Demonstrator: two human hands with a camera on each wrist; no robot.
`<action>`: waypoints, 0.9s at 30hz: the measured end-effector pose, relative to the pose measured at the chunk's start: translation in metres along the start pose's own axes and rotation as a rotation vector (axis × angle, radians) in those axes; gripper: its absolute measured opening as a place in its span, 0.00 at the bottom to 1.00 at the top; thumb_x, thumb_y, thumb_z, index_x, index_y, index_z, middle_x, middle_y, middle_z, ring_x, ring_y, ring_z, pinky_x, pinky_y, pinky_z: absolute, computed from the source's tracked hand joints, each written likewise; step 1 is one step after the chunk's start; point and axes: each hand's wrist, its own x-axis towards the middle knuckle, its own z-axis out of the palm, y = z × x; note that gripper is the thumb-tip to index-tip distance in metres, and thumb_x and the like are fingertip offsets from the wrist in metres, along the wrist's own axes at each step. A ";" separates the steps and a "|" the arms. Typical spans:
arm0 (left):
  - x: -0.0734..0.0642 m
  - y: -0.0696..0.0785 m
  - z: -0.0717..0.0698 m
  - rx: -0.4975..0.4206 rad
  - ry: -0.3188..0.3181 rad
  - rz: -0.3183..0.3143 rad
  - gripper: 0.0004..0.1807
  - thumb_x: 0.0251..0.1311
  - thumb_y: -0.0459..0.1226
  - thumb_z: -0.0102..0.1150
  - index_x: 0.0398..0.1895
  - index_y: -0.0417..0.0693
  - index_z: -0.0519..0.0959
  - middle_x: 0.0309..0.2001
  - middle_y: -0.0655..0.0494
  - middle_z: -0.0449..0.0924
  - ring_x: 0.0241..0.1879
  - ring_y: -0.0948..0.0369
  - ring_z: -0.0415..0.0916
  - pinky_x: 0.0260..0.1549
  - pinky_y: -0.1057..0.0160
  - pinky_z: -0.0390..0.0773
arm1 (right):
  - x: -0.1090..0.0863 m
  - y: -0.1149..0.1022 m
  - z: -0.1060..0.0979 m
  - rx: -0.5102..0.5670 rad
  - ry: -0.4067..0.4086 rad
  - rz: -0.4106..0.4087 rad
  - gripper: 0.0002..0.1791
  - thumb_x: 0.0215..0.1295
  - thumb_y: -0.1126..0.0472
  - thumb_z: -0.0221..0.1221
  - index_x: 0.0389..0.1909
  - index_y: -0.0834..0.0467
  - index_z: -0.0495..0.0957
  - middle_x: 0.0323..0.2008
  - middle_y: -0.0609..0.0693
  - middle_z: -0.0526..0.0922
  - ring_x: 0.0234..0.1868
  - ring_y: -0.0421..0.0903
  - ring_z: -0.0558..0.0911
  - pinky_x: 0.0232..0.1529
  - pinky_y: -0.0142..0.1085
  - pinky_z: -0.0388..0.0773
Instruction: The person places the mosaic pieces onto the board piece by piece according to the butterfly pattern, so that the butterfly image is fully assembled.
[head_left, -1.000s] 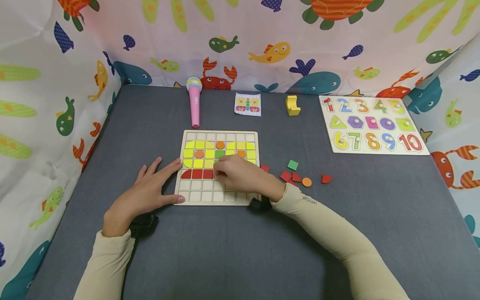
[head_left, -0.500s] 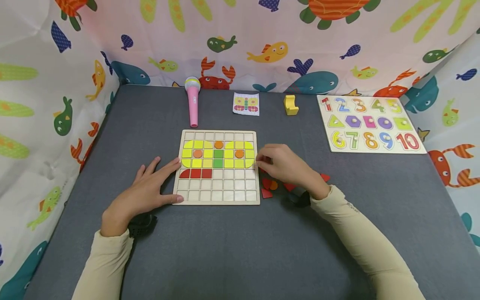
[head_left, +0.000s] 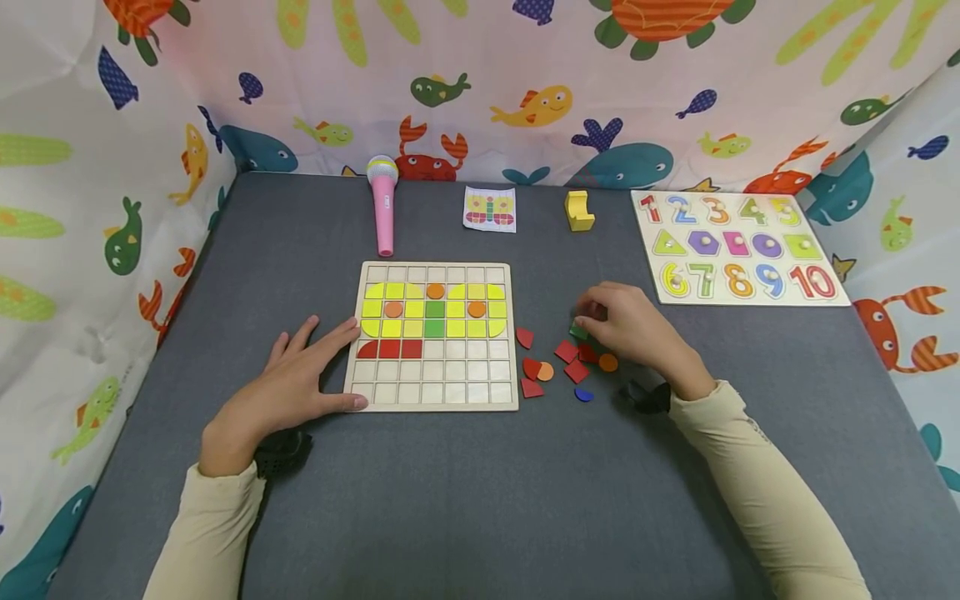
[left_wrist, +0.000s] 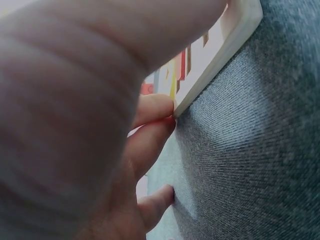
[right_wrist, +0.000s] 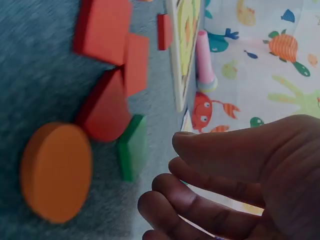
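Note:
The wooden grid board (head_left: pixel 471 393) lies on the table in the head view, with a yellow, green, orange and red tile pattern in its upper rows. My left hand (head_left: pixel 288 396) is spread at its left side, fingertips and thumb touching the edge. My right hand (head_left: pixel 633 321) is right of the board, over the loose pieces, with thumb and fingers bent near a green square (head_left: pixel 577 332). In the right wrist view this green square (right_wrist: pixel 133 147) lies just short of the fingertips, and nothing shows between thumb and fingers.
Loose red squares (head_left: pixel 576 372), orange discs (head_left: pixel 608 362) and a blue piece (head_left: pixel 583 395) lie right of the board. Behind stand a pink toy microphone (head_left: pixel 383 208), a butterfly pattern card (head_left: pixel 490 209), a yellow block (head_left: pixel 579 211) and a number puzzle (head_left: pixel 750 250).
My right hand has moved right, from over the board to the loose pieces. A second green square on the board, which the hand covered, now shows. My left hand stays put.

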 end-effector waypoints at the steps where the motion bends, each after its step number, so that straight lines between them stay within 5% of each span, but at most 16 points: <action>1: 0.000 0.000 0.000 0.001 0.001 0.001 0.63 0.56 0.59 0.79 0.87 0.47 0.54 0.86 0.41 0.48 0.82 0.31 0.29 0.74 0.27 0.25 | 0.000 0.001 0.000 0.000 -0.013 0.009 0.06 0.70 0.66 0.68 0.44 0.63 0.87 0.36 0.53 0.85 0.37 0.49 0.81 0.39 0.46 0.80; 11: 0.000 0.001 0.000 0.002 -0.006 -0.006 0.62 0.56 0.59 0.79 0.87 0.48 0.54 0.86 0.41 0.48 0.82 0.31 0.29 0.74 0.26 0.26 | -0.001 0.004 0.004 -0.022 -0.088 0.030 0.09 0.69 0.65 0.70 0.45 0.66 0.85 0.41 0.57 0.82 0.41 0.53 0.80 0.45 0.51 0.81; 16: 0.000 0.002 0.000 0.005 -0.009 -0.010 0.62 0.56 0.59 0.79 0.87 0.48 0.55 0.86 0.41 0.49 0.82 0.31 0.30 0.74 0.26 0.27 | 0.001 0.002 0.006 -0.021 -0.100 0.058 0.08 0.69 0.66 0.69 0.43 0.64 0.81 0.37 0.55 0.81 0.36 0.51 0.78 0.39 0.47 0.79; 27: 0.000 0.000 0.001 0.016 0.008 -0.001 0.61 0.57 0.58 0.79 0.87 0.48 0.56 0.85 0.42 0.50 0.82 0.30 0.31 0.73 0.25 0.27 | 0.016 -0.015 0.009 0.033 0.008 -0.015 0.04 0.70 0.74 0.62 0.40 0.64 0.80 0.33 0.54 0.80 0.33 0.51 0.77 0.36 0.46 0.78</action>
